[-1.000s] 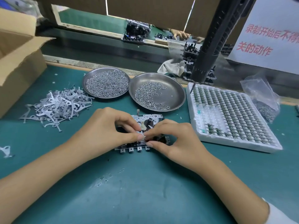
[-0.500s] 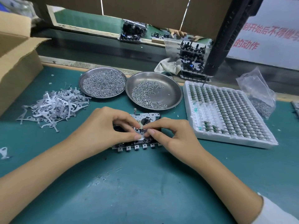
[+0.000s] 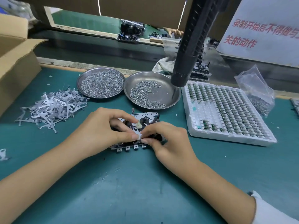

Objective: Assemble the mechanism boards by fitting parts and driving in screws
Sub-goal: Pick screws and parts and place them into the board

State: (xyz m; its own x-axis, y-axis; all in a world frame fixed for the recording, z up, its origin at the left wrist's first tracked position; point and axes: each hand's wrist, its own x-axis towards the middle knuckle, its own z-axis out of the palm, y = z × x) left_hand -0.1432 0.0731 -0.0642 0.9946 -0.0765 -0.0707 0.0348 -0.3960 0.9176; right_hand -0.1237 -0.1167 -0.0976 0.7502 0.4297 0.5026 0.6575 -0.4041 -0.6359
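Seating the small grey stamped lever (image 3: pixel 138 136) looks like the step in hand: both hands meet over the mechanism board (image 3: pixel 142 126), which lies flat on the green mat (image 3: pixel 129 191) near the middle of the bench. The left hand (image 3: pixel 100 128) pinches the lever between thumb and curled fingers, and the right hand (image 3: pixel 168 141) pinches it from the other side, fingertips almost touching. To do it well, I would keep the board flat, hold the lever level, and press straight down only once it lines up (forcing it tilted could bend the thin metal). The board is a pale perforated plate with a black round hub and a row of square tabs along its near edge. Farther off lie a heap of spare levers (image 3: pixel 51 107), two steel dishes of screws (image 3: pixel 152 91), and the hanging black screwdriver (image 3: pixel 191 46).
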